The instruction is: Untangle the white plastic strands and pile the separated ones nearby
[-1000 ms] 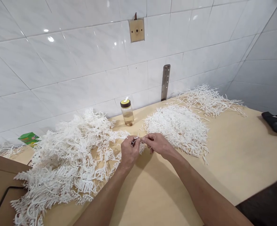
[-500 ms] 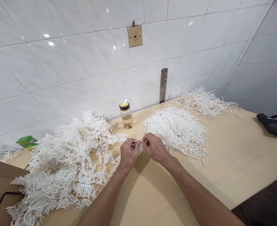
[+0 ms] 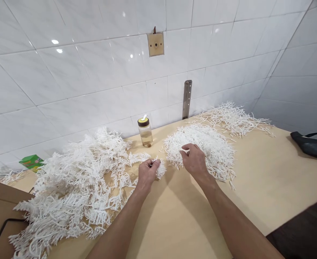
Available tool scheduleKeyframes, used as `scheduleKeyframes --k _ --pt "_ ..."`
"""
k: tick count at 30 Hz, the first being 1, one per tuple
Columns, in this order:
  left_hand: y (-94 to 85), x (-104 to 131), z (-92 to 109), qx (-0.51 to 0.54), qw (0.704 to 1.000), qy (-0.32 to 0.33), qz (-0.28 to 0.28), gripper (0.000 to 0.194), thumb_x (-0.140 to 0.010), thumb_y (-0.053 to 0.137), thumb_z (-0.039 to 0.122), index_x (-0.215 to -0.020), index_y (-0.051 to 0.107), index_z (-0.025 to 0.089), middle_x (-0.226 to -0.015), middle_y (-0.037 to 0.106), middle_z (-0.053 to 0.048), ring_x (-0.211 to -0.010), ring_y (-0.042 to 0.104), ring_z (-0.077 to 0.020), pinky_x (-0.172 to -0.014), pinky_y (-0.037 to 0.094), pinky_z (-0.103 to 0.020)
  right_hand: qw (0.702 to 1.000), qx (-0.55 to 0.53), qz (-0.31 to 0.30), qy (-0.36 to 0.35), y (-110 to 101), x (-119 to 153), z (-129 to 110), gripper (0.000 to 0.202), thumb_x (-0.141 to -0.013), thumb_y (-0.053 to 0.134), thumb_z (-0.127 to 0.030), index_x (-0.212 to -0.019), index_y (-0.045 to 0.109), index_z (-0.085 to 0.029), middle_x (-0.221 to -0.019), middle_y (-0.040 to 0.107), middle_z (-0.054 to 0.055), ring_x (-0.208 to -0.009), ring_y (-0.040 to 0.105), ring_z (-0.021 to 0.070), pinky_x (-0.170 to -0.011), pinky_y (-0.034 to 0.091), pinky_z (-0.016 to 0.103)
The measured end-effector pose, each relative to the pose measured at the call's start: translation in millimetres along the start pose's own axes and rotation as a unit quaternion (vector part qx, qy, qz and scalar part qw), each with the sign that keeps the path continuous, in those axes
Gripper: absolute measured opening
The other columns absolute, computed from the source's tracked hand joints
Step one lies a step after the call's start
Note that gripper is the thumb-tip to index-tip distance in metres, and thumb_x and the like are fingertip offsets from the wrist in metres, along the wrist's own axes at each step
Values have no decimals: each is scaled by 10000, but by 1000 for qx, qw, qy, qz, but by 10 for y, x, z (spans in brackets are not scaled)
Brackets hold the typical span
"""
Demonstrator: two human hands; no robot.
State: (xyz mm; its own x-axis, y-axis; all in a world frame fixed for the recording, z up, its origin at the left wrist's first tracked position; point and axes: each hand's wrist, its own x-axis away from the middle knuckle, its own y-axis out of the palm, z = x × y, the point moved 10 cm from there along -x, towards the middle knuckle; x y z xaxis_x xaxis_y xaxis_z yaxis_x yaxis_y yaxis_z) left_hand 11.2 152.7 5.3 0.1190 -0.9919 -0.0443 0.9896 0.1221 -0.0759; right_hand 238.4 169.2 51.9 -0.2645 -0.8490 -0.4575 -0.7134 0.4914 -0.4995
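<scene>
My left hand point(image 3: 146, 173) is closed, thumb against fingers, on a white branched strand point(image 3: 161, 169) whose fringed end sticks out to the right. Over the near left side of a heap of short white pieces point(image 3: 217, 154) is my right hand point(image 3: 194, 159). Its thumb and forefinger are curved with a small gap between them, and I see nothing held there. A large tangled pile of white branched strands point(image 3: 74, 183) spreads out left of my left hand.
Thin bare white stems point(image 3: 234, 118) lie at the back right. A lidded jar of pale liquid point(image 3: 146, 135) stands near the wall. A green box point(image 3: 31, 162) and a brown carton point(image 3: 7, 205) are on the left, a black bag point(image 3: 309, 145) on the right.
My right hand has parted from my left and moved right, over the heap of short pieces. The left hand stays nearly in place, still gripping the strand.
</scene>
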Motion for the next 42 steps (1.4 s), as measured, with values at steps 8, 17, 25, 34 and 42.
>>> scheduleKeyframes --k 8,17,25,34,42 --pt "-72 -1 109 -66 995 69 32 286 -766 662 424 -692 672 147 -546 527 22 -521 430 -101 -509 326 -223 912 -266 -300 83 756 451 -358 335 -826 589 -495 -862 692 -177 -608 507 -22 -487 472 112 -399 448 231" --pt "-37 -30 53 -31 998 48 20 294 -769 650 436 -694 652 152 -560 536 24 -517 427 -103 -518 350 -229 903 -286 -301 114 874 472 -181 245 -805 620 -413 -791 646 -169 -580 513 -42 -431 490 97 -393 444 231" --pt "-88 64 266 -170 977 114 67 211 -791 618 355 -715 666 164 -635 621 -7 -606 530 -139 -611 404 -256 971 -82 -225 24 667 409 -380 112 -838 558 -250 -783 628 -182 -681 632 9 -599 592 154 -581 443 268" --pt "-150 43 211 -55 992 77 86 256 -753 671 406 -688 641 161 -549 500 41 -505 415 -89 -519 340 -225 991 105 -83 -2 328 120 -192 122 -857 469 -103 -807 556 -172 -813 624 83 -724 560 187 -660 378 287" --pt "-3 -23 56 104 994 -15 -9 429 -624 792 502 -826 696 135 -594 522 38 -510 421 -69 -495 369 -206 996 50 49 54 -265 -180 321 192 -819 534 -310 -908 615 -161 -820 661 96 -745 592 228 -757 427 370"
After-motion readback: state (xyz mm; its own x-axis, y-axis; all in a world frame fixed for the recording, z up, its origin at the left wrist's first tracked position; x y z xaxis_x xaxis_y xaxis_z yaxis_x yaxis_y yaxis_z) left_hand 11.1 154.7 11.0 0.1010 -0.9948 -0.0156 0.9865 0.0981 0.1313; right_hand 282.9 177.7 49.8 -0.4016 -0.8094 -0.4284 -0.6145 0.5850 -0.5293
